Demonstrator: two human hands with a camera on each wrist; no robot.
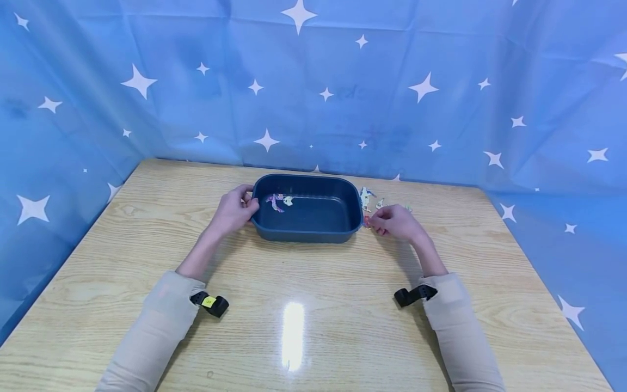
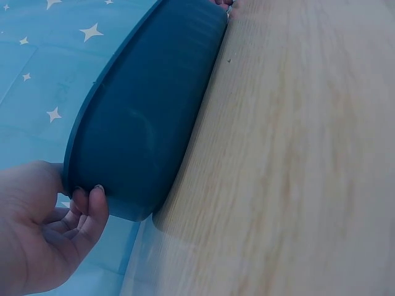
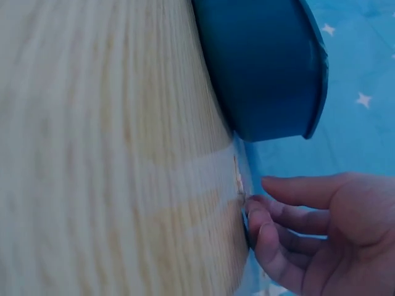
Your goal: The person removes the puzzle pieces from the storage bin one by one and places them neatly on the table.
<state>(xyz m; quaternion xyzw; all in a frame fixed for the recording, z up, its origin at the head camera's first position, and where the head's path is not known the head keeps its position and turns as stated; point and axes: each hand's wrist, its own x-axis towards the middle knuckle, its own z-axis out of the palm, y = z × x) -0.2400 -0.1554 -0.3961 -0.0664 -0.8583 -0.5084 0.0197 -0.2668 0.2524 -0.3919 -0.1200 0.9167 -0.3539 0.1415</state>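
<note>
A dark blue rectangular plastic basin [image 1: 313,237] stands upright on the table. My left hand [image 1: 234,211] grips its left rim, thumb at the rim and fingers curled against the outer wall, as the left wrist view shows. Inside lie a purple-pink flat cutout [image 1: 276,202] and a pale one [image 1: 288,201]. Beyond the basin's right end, my right hand [image 1: 397,222] is low at the tabletop, its fingertips right at a small red flat piece [image 1: 366,220]. In the right wrist view a gap shows between the thumb [image 3: 296,190] and the curled fingers.
A white-and-blue cutout [image 1: 365,198] lies against the basin's right side, with a small pale cutout [image 1: 380,203] beside it and a greenish piece [image 1: 409,208] behind the right hand. A blue star-patterned curtain [image 1: 294,98] hangs along the back and side edges of the wooden table [image 1: 245,310].
</note>
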